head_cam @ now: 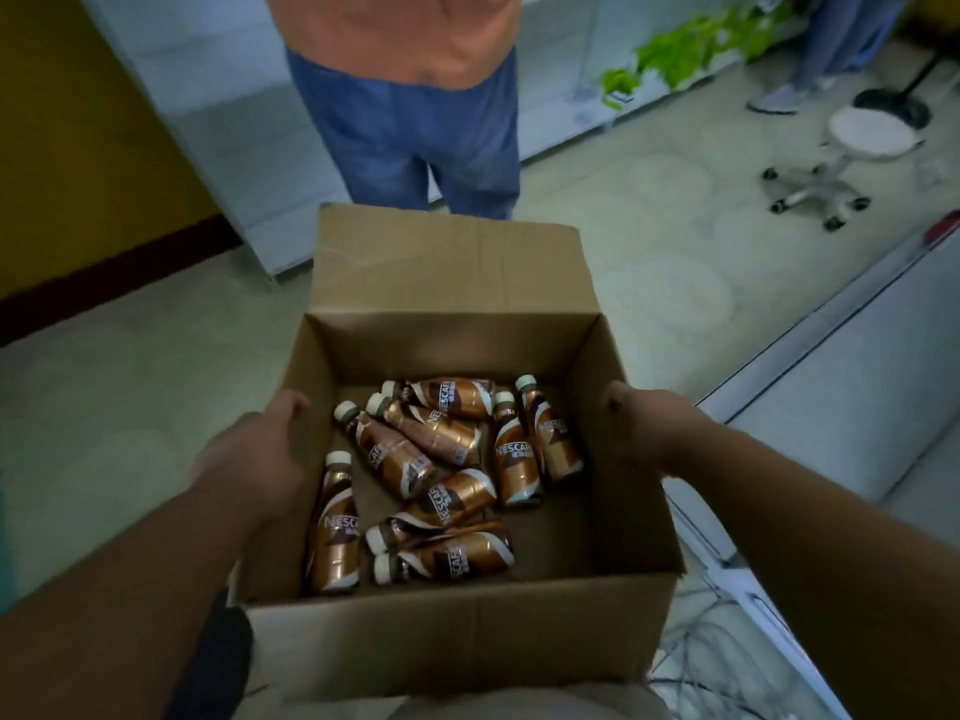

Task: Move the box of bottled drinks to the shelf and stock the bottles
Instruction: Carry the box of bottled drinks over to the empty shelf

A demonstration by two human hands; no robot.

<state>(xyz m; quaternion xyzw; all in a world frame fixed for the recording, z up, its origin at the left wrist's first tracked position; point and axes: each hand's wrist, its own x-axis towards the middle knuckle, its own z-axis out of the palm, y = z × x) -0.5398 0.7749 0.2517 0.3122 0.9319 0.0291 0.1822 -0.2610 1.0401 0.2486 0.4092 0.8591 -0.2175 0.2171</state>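
Note:
An open brown cardboard box (pixel 452 283) is held up in front of me, its far flap standing up. Inside lie several brown coffee bottles (pixel 441 470) with white caps, tumbled on their sides in different directions. My left hand (pixel 254 449) grips the box's left wall from outside, thumb near the rim. My right hand (pixel 649 433) grips the right wall the same way. Fingers of both hands are hidden behind the cardboard.
A person in an orange top and blue jeans (pixel 415 127) stands just beyond the box. A white shelf unit (pixel 841 387) runs along the right, another (pixel 218 127) at the back left. A white wheeled stool (pixel 852 153) and green plants (pixel 691 49) are far right.

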